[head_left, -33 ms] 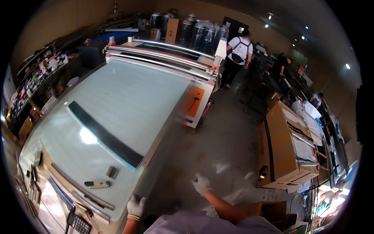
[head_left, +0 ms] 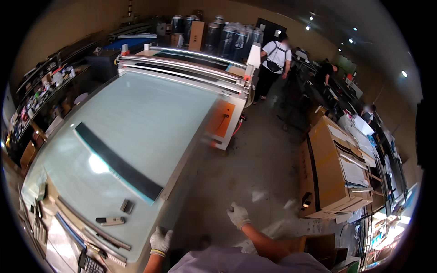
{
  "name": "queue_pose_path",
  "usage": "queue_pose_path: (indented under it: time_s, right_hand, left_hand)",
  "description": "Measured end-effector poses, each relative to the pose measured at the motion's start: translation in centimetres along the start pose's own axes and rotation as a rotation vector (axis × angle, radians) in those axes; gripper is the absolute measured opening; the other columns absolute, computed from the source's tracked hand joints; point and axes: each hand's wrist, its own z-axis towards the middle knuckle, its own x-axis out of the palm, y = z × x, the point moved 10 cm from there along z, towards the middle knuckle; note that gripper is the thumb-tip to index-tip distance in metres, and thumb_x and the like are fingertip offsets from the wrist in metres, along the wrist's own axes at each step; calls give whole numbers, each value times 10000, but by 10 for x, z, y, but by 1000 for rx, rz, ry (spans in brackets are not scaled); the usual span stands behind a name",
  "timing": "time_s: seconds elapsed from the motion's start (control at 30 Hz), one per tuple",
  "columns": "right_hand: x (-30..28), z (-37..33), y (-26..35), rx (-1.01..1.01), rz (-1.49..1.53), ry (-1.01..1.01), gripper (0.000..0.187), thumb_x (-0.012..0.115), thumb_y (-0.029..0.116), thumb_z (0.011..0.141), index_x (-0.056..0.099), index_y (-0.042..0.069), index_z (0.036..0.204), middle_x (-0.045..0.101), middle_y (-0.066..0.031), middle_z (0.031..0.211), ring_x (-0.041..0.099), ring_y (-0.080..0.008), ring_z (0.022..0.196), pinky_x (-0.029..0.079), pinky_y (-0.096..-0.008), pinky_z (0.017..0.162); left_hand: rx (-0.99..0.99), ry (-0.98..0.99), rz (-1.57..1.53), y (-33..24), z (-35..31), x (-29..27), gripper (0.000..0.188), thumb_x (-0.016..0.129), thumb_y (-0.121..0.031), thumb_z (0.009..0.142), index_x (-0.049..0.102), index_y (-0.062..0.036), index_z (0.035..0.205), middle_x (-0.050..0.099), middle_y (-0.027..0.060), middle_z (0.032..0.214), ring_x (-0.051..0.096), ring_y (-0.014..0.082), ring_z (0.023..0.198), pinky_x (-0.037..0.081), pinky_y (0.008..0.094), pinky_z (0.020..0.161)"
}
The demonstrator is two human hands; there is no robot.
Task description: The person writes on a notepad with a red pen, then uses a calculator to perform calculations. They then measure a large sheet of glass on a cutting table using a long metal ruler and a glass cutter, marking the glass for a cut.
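My left hand (head_left: 160, 241), in a white knit glove, is beside the near right corner of the glass-topped table (head_left: 150, 113); whether it touches the edge I cannot tell. Its thumb stands apart from loosely bent fingers, and nothing shows in it. My right hand (head_left: 238, 215), gloved alike, hangs over the floor with relaxed, slightly parted fingers and no visible object. Across the table lies a long dark strip (head_left: 119, 163) with a pale blue edge. Nearer me are a small grey block (head_left: 127, 206) and a utility knife (head_left: 110, 221).
Metal strips (head_left: 93, 234) and a calculator (head_left: 92, 265) lie at the table's near left. A roller machine (head_left: 182, 68) spans its far end. On the right stands a large cardboard box (head_left: 337, 168). Beyond the machine is a person (head_left: 275, 59), with others farther back.
The view has turned slightly, so the table and the things on it appear shifted a little to the left. Both hands keep nearly the same pose.
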Motion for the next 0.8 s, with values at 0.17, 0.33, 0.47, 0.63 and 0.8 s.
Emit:
queue_pose_path:
  time_s: [0.17,0.33,0.47,0.63,0.8]
  right_hand:
    - [-70,100,-89,23,-32,-48,227,667,245,877,601,28,855,660,-201,826,653,-410,815,509,-456,713]
    - [-97,213,-137,151,-30,-47,227,664,264,861,671,46,925,681,-214,869,658,-426,841,519,-475,736]
    - [-117,337,-183,65,-83,-196,215,669,246,869,700,35,844,685,-202,785,669,-404,737,521,-454,655]
    - [-152,493,-209,118,26,-197,226,695,253,851,714,28,842,686,-207,787,675,-400,727,520,-440,621]
    - [-195,631,-172,110,181,-115,266,716,275,850,667,16,812,652,-217,756,659,-416,716,503,-460,623]
  left_hand:
    - [97,76,36,-118,124,97,376,721,-373,897,657,-12,811,650,259,732,654,472,736,509,527,634]
    - [143,118,257,-146,257,187,309,720,-355,886,672,-53,932,698,227,921,670,455,815,511,547,691]
    - [310,152,489,-192,377,268,631,691,-423,890,552,-60,1387,420,204,1560,367,451,1429,297,561,1155]
    - [351,202,559,-254,501,380,793,649,-457,915,411,-41,1546,266,194,1671,184,410,1554,101,552,1264]
    - [428,142,294,-381,624,471,464,654,-263,936,576,-32,1330,549,201,1399,491,426,1319,411,537,1078]
